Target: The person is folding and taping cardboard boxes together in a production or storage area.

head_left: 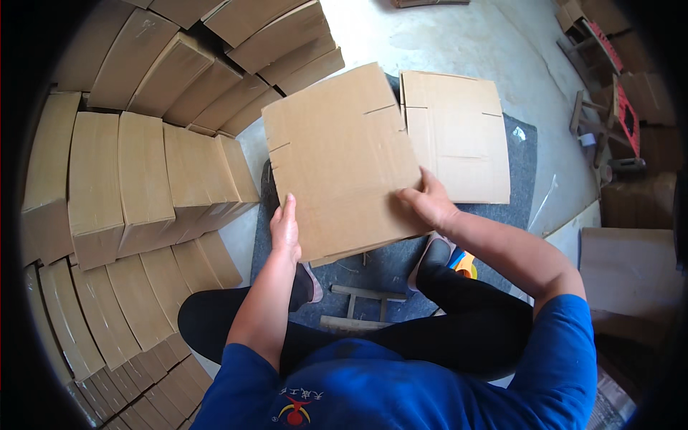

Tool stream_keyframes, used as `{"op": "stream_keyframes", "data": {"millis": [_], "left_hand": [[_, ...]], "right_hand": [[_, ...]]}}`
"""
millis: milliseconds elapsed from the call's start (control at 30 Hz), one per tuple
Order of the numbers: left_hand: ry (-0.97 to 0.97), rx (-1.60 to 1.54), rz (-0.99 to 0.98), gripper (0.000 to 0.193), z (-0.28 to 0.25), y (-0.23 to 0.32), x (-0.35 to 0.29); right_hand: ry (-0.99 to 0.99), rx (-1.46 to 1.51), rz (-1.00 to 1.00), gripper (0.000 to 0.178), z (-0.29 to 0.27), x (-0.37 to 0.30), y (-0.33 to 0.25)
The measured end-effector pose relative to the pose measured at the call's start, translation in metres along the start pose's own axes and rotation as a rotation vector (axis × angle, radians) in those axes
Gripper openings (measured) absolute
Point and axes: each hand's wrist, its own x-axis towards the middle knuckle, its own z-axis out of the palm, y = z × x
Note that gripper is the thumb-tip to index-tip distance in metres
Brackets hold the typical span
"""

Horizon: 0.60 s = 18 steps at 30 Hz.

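A flattened cardboard box [340, 158] with short slits along its sides is held up in front of me, tilted slightly. My left hand [284, 229] grips its lower left edge, thumb upward along the edge and the other fingers partly hidden. At the lower right edge, my right hand [430, 203] closes on the same box, its thumb on the face and some fingers out of sight behind. A second layer of cardboard shows along the lower edge. Just to the right lies a pile of flat cardboard [459, 143], slit in the same way and partly covered by the held box.
Stacked cardboard boxes [143, 172] rise along the left. A dark mat [522, 161] covers the floor under the pile. Between my feet is a small wooden frame [351, 307]; an orange and blue tool [466, 265] lies by my right leg. Stools with red tops [625, 118] stand at the far right.
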Motion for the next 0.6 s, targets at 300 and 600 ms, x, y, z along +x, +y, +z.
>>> {"op": "stream_keyframes", "data": {"millis": [300, 600], "left_hand": [[0.109, 0.220, -0.043, 0.051, -0.083, -0.088, 0.040], [0.007, 0.518, -0.311, 0.076, -0.042, -0.125, 0.052]], "right_hand": [[-0.026, -0.014, 0.102, 0.081, 0.099, 0.032, 0.096], [-0.098, -0.604, 0.367, 0.116, 0.094, 0.048, 0.146]]}}
